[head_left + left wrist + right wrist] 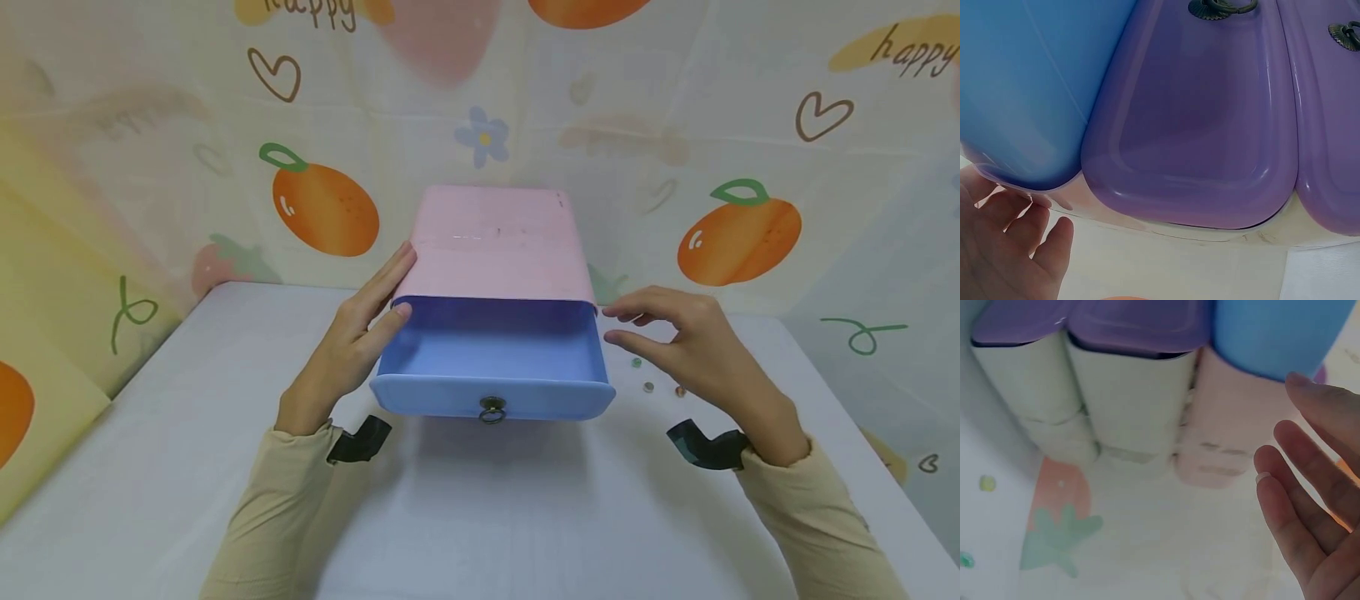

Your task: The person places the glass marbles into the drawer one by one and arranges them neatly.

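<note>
A small chest of drawers with a pink top (495, 242) stands on the table, its blue top drawer (487, 398) pulled out toward me. No contents show inside the drawer. A metal ring pull (492, 410) hangs on its front. My left hand (348, 337) lies along the chest's left side, fingers extended against the pink casing and thumb by the drawer's edge. Off the right side, my right hand (693, 346) holds nothing, its fingertips close to the drawer's corner. The left wrist view shows purple lower drawers (1197, 112), pushed in, with similar metal pulls.
A few small pieces lie right of the chest beneath my right hand, among them a green one (636, 362) and a pale one (648, 387). A white cloth (495, 525) covers the table. Behind the chest hangs a printed fruit curtain (622, 100).
</note>
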The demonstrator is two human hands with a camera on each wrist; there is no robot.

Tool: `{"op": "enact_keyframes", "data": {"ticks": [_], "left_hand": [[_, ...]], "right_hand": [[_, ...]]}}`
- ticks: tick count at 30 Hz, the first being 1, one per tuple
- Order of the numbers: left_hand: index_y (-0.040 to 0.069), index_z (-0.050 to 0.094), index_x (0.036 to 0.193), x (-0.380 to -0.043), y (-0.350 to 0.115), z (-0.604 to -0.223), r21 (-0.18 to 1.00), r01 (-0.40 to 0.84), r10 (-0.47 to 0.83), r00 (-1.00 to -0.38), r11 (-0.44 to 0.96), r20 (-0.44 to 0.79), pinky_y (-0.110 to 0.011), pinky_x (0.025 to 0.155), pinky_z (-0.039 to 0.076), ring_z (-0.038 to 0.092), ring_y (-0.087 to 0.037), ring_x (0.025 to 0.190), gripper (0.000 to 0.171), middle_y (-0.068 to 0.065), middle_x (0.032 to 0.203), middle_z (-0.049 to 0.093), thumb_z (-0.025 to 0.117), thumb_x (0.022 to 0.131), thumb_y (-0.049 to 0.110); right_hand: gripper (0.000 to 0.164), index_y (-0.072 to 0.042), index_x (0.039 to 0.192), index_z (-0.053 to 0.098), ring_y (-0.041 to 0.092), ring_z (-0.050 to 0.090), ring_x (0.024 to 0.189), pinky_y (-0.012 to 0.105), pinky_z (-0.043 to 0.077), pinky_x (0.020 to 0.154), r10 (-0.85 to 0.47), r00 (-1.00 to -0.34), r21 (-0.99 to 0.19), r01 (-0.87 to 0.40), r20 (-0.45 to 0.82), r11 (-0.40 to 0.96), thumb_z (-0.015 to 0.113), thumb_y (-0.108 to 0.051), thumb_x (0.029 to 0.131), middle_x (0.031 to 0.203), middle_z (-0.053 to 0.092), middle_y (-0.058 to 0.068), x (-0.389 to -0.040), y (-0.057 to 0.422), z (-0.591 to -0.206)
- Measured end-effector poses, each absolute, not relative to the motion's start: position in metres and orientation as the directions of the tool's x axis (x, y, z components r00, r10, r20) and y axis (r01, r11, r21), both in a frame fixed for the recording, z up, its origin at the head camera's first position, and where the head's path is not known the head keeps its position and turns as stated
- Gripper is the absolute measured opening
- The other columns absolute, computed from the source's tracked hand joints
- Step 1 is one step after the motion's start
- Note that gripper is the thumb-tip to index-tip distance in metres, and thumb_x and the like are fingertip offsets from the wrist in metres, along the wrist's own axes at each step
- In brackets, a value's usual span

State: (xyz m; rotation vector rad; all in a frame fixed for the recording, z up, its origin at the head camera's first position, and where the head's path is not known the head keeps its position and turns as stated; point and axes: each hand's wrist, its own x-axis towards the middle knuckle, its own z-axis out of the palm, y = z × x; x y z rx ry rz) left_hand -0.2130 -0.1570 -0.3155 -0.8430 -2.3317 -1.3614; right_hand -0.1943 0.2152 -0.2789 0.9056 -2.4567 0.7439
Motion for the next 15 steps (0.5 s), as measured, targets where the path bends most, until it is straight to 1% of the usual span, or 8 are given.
{"op": "enact_keyframes", "data": {"ticks": [3,4,6,11,12,13,15], "left_hand": [[0.015,0.031,0.156,-0.213,-0.157,-0.316,0.682,0.630,0.334,-0.776,0.371,0.534,-0.020,0.122,0.024,0.022,-0.014,0.153,0.057,0.000,0.165,0.025,0.046,0.102,0.010],[0.015,0.031,0.156,-0.214,-0.157,-0.316,0.683,0.630,0.335,-0.776,0.369,0.535,-0.020,0.122,0.024,0.022,-0.014,0.153,0.057,0.000,0.165,0.024,0.046,0.102,0.010],[0.014,0.031,0.156,-0.214,-0.157,-0.316,0.685,0.631,0.337,-0.775,0.364,0.535,-0.016,0.120,0.024,0.022,-0.014,0.153,0.057,0.000,0.165,0.024,0.046,0.102,0.010],[0.014,0.031,0.156,-0.213,-0.158,-0.316,0.690,0.628,0.336,-0.777,0.360,0.532,-0.018,0.121,0.024,0.021,-0.015,0.153,0.057,-0.002,0.165,0.024,0.046,0.101,0.010],[0.015,0.031,0.156,-0.213,-0.158,-0.316,0.692,0.627,0.336,-0.778,0.358,0.531,-0.018,0.121,0.025,0.021,-0.015,0.153,0.057,-0.001,0.165,0.024,0.046,0.101,0.010],[0.015,0.031,0.156,-0.213,-0.158,-0.316,0.694,0.626,0.335,-0.779,0.356,0.530,-0.018,0.121,0.025,0.021,-0.015,0.153,0.057,-0.001,0.165,0.024,0.046,0.101,0.010],[0.015,0.031,0.156,-0.213,-0.157,-0.316,0.696,0.623,0.334,-0.781,0.356,0.528,-0.018,0.120,0.025,0.021,-0.014,0.153,0.057,0.000,0.165,0.024,0.046,0.101,0.010]], "right_hand": [[0.036,-0.008,0.110,0.074,0.019,0.070,0.088,0.004,0.050,0.074,-0.457,-0.711,-0.339,-0.676,0.534,0.655,0.083,-0.001,0.076,0.102,0.075,0.005,-0.199,0.218,-0.287],[0.036,-0.008,0.110,0.074,0.019,0.070,0.088,0.003,0.049,0.076,-0.455,-0.711,-0.340,-0.676,0.536,0.654,0.083,-0.001,0.076,0.101,0.075,0.005,-0.200,0.219,-0.290],[0.035,-0.007,0.108,0.074,0.021,0.071,0.087,0.002,0.048,0.079,-0.456,-0.705,-0.342,-0.682,0.544,0.646,0.083,0.000,0.075,0.100,0.075,0.005,-0.203,0.220,-0.294],[0.034,-0.004,0.106,0.074,0.021,0.072,0.086,0.001,0.047,0.083,-0.451,-0.702,-0.357,-0.687,0.551,0.633,0.083,0.001,0.074,0.100,0.076,0.007,-0.209,0.222,-0.304],[0.034,-0.005,0.106,0.074,0.021,0.072,0.086,0.002,0.048,0.083,-0.446,-0.708,-0.360,-0.681,0.548,0.638,0.083,0.001,0.074,0.100,0.076,0.007,-0.210,0.223,-0.306],[0.033,-0.005,0.106,0.075,0.021,0.072,0.086,0.006,0.051,0.082,-0.441,-0.715,-0.362,-0.673,0.543,0.645,0.083,0.001,0.075,0.100,0.076,0.007,-0.211,0.224,-0.308],[0.032,-0.005,0.107,0.075,0.021,0.072,0.087,0.017,0.058,0.081,-0.431,-0.731,-0.372,-0.656,0.529,0.656,0.082,0.001,0.076,0.100,0.076,0.007,-0.213,0.225,-0.311]]}}
